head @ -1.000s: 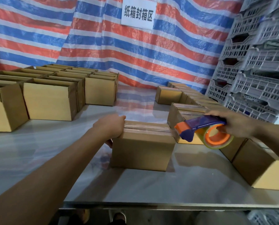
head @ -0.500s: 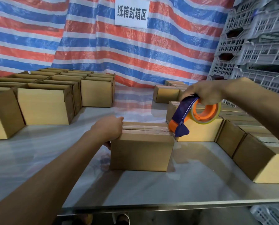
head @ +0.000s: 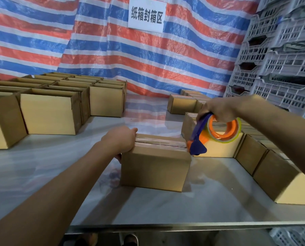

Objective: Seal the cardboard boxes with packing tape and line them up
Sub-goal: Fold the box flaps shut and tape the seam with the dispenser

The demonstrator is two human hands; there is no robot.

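Box (head: 155, 167): left hand (head: 119, 139) fingers curled over left top edge; right hand (head: 219, 109) fingers clamped on tape dispenser (head: 198, 135) at right edge; box row (head: 254, 157) just beside, right.

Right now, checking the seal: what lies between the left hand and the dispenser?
In the head view, the taped seam atop the box runs from left hand to dispenser.

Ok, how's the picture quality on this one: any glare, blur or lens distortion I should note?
Head view: wide-angle lens bows the crates at right; the glossy table mirrors the striped tarp as a pale sheen; light is even, with only a soft shadow beside the middle box; the sign reads sharp.
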